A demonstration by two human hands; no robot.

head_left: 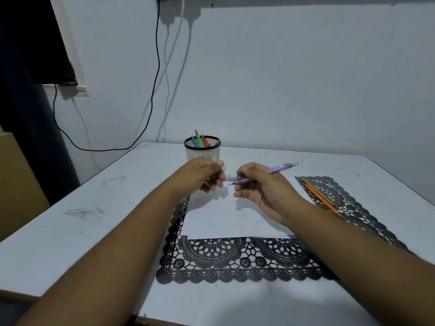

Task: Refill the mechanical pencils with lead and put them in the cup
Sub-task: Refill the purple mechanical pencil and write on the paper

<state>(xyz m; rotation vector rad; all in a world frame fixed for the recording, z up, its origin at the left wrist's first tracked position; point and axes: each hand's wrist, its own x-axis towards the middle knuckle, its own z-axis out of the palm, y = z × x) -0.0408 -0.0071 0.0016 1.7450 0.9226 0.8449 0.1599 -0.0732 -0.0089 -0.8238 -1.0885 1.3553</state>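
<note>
White table (pixel 70 231) lying under lace mat (pixel 235 260); right hand (pixel 261 189) gripping purple mechanical pencil (pixel 280 169), left hand (pixel 207 175) curling, contents unclear; cup (pixel 202 154) behind.

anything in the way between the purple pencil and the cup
Only the left hand: it hovers just in front of the cream cup with the black rim, on the line from the purple mechanical pencil gripped by the right hand. Over the rim, nothing visible blocks.

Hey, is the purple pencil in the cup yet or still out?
Out. The right hand grips the purple pencil above the paper, short of the cup.
</note>
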